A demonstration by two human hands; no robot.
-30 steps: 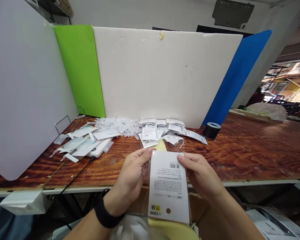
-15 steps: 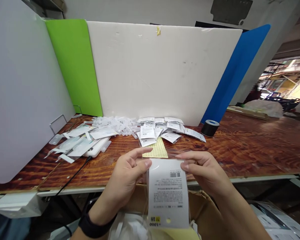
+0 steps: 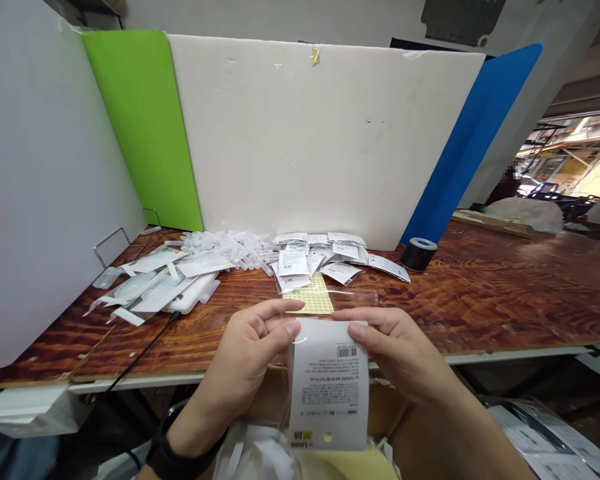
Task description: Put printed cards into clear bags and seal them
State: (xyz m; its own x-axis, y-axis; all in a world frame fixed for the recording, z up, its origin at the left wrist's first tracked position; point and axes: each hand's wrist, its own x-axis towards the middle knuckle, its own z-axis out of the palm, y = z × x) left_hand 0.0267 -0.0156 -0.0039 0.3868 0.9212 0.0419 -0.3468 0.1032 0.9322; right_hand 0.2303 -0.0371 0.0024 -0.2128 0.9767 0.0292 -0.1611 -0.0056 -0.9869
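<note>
Between my two hands is a white printed packet (image 3: 330,393) in clear plastic, its barcode and price text upside down to me. My left hand (image 3: 260,353) pinches its top left corner, thumb on the front. At the top right corner my right hand (image 3: 393,340) grips it with the thumb on the card and fingers behind. The packet's clear flap stands up beyond my fingers. Just past it, a yellow sticker sheet (image 3: 317,301) lies on the table, partly under a pile of similar white packets (image 3: 300,263).
Small translucent tubes (image 3: 235,248) are heaped left of the packets. Nearer left, loose clear pouches (image 3: 155,287) lie around a white device (image 3: 195,293) with a black cable. A black tape roll (image 3: 419,255) stands right. White panel (image 3: 305,140) behind; open cardboard box (image 3: 395,410) below.
Both hands and the packet have shifted slightly left. My right thumb has slid inward over the card's top edge, and the clear flap now stands out more above it.
</note>
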